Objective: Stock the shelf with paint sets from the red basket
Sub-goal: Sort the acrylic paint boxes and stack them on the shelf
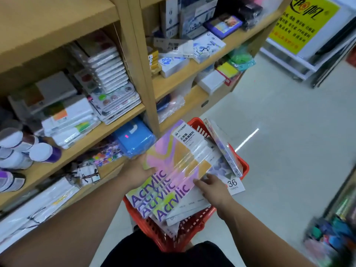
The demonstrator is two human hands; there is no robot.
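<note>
Four Acrylic paint sets (174, 171), one red basket (192, 229), two hands (137, 173) (214, 188).

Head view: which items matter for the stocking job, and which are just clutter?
Job: Acrylic sets, red basket, shelf, left hand and right hand holding the sets.
Clutter: blue box, jars, palettes, yellow sign.

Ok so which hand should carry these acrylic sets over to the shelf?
Probably the left hand: it holds the acrylic sets on the edge nearest the shelf, while the right hand sits on the far side, over the red basket.
</note>
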